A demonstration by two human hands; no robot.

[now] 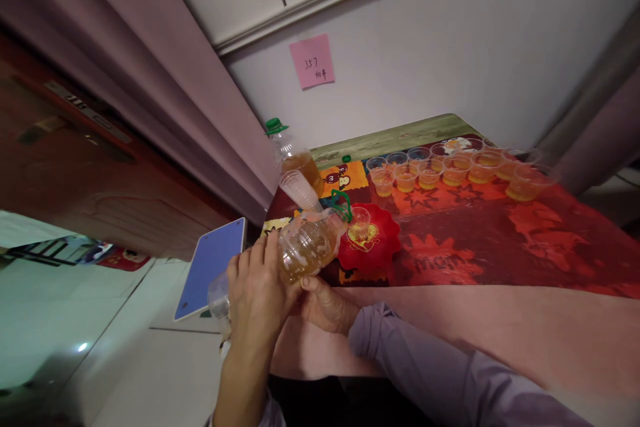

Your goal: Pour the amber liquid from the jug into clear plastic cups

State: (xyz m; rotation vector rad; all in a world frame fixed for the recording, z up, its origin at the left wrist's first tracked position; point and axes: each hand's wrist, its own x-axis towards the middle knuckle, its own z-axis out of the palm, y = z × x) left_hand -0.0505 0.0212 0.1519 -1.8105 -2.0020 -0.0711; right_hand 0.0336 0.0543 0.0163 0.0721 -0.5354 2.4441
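A clear bottle of yellowish liquid (307, 247) lies tilted nearly on its side, its neck with a green ring handle (343, 205) pointing right. My left hand (260, 283) wraps over the bottle's body. My right hand (325, 303) grips it from below, thumb against its side; the other fingers are partly hidden. At the bottle's mouth, a small clear cup (361, 221) stands on a red scalloped plate (383, 250). Whether liquid is flowing is too small to tell.
Several clear cups of orange-yellow liquid (430, 175) stand in rows at the back right. A large green-capped bottle (303, 163) and stacked cups (299, 188) stand behind my hands. A blue board (213, 267) is at left.
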